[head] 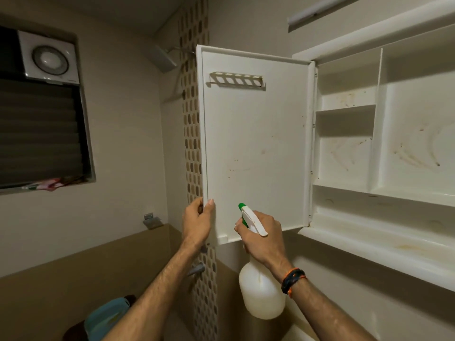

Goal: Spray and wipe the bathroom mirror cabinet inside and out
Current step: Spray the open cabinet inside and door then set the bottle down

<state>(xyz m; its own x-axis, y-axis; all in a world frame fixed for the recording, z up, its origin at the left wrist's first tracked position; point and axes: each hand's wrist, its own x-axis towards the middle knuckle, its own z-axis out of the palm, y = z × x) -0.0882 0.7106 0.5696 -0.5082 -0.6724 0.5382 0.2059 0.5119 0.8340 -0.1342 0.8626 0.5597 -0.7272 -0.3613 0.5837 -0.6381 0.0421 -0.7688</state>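
The white cabinet door stands swung open to the left, its inner face toward me, with a small slotted rack near its top. My left hand grips the door's lower left edge. My right hand holds a white spray bottle by its neck, its green nozzle pointing up at the lower part of the door. To the right, the cabinet interior lies open, its white shelves and compartments streaked with brownish stains.
A window with dark louvres and an exhaust fan sits at the left. A mosaic tile strip runs down the wall behind the door. A shower head hangs above; taps below. A tube light is above the cabinet.
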